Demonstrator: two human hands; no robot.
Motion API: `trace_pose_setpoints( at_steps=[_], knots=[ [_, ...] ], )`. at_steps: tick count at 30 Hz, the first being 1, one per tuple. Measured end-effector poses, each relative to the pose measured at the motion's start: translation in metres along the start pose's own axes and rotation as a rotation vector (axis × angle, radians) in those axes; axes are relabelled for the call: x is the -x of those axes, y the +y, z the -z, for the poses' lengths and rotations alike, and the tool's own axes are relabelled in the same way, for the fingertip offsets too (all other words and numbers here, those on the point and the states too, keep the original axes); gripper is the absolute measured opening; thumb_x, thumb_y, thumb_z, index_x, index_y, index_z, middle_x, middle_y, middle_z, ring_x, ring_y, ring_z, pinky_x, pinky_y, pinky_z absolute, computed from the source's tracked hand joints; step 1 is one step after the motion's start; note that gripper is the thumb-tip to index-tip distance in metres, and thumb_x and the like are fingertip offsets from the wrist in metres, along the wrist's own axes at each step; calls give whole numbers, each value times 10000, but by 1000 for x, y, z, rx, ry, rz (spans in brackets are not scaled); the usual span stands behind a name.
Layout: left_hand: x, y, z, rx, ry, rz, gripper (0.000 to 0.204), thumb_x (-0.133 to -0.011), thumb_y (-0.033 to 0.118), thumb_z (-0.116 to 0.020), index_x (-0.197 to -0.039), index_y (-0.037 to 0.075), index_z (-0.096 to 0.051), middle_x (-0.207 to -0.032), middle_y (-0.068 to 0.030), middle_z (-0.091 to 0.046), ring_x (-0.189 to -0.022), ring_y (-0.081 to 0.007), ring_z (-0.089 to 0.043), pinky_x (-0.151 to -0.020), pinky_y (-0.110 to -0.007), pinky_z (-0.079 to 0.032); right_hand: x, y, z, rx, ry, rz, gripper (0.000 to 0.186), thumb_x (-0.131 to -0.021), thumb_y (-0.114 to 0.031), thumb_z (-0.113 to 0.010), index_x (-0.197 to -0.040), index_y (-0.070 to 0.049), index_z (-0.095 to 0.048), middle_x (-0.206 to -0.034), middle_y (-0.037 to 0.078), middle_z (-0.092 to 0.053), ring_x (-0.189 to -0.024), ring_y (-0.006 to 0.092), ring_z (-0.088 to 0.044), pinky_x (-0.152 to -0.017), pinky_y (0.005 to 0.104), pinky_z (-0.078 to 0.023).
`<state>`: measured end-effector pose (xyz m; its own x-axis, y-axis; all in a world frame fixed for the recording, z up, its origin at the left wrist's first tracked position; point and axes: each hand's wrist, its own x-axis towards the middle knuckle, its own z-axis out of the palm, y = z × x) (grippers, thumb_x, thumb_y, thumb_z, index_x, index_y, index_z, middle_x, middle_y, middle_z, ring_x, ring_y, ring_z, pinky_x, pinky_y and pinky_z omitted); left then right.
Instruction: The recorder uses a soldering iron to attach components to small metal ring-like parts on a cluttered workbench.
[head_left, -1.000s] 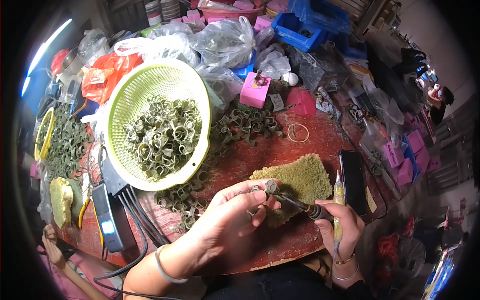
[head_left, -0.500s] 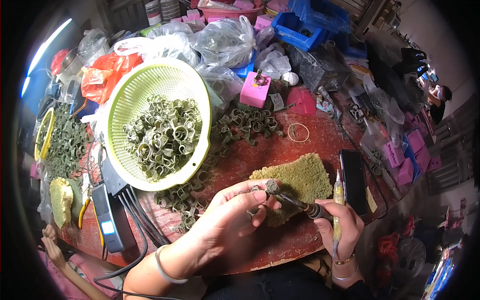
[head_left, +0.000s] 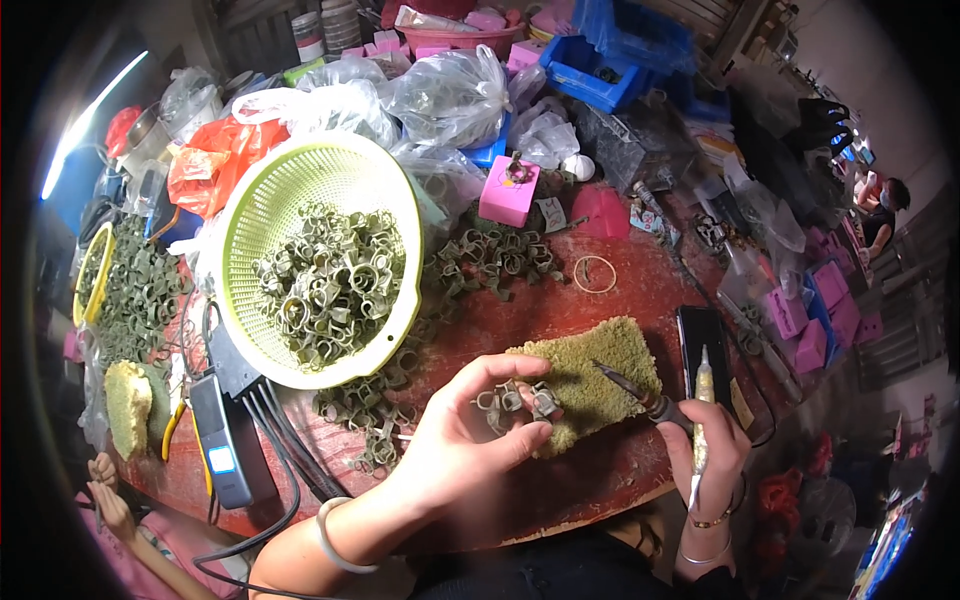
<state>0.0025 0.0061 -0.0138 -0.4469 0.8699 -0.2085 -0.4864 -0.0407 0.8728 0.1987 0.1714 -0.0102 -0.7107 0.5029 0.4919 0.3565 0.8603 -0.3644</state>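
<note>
My left hand (head_left: 460, 450) holds a small cluster of greyish-green ring-like pieces (head_left: 505, 405) in curved fingers, over the near-left edge of a yellow-green textured sponge (head_left: 600, 345). At its right, my right hand (head_left: 710, 465) grips a dark tool (head_left: 655, 400) with a narrow pointed metal tip, which hovers over the sponge apart from the pieces. The same hand also holds a slim yellowish-white pen-like tool (head_left: 700, 430) upright. A yellow-green basket (head_left: 250, 250) full of similar pieces sits beyond my left hand, with loose piles (head_left: 490, 260) beside it.
A dark phone (head_left: 690, 325) lies right of the sponge. Cables and a grey device (head_left: 220, 450) sit at left. Bags (head_left: 440, 90), pink blocks (head_left: 505, 200) and blue bins (head_left: 590, 75) crowd the back. A co-worker's hands (head_left: 110, 500) show at lower left, another person (head_left: 880, 225) far right.
My right hand and the dark tool have moved right, pulling the tip away from the pieces. My left hand's thumb has dropped, exposing more of the held pieces. The view has shifted slightly.
</note>
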Motion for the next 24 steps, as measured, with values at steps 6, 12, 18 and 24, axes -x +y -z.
trace_pose_setpoints(
  at_steps=[6, 12, 18, 24],
  knots=[
    [4, -8, 0, -257, 36, -184, 246, -807, -82, -635, -1021, 8, -553, -969, -29, -608, -904, -67, -577, -794, -218, -490, 1, 0, 0, -35, -26, -1, 299, -709, -131, -796, -913, -31, -602, -721, 130, -580, -617, 309, -583, -543, 358, -463],
    [4, -7, 0, -359, 53, -227, 171, -808, -59, -623, -962, 6, -582, -946, -24, -609, -885, -65, -573, -795, -222, -474, -1, -3, -3, -90, -78, -33, 276, -735, -142, -785, -918, -20, -617, -758, 124, -623, -663, 276, -626, -583, 330, -488],
    [4, -2, 1, -225, -30, -81, 197, -822, -55, -634, -1004, 5, -590, -985, -38, -622, -888, -68, -582, -782, -218, -482, -4, -16, 3, -381, -51, -67, 294, -797, -223, -748, -945, 1, -629, -833, 108, -674, -724, 224, -657, -666, 300, -515],
    [2, -2, 1, -15, -27, 10, 240, -830, -46, -657, -1047, 21, -579, -941, -21, -638, -806, -54, -601, -684, -189, -489, -3, -16, -8, -439, -84, -20, 279, -838, -217, -712, -956, 19, -622, -875, 130, -688, -742, 219, -674, -681, 291, -527]
  ],
)
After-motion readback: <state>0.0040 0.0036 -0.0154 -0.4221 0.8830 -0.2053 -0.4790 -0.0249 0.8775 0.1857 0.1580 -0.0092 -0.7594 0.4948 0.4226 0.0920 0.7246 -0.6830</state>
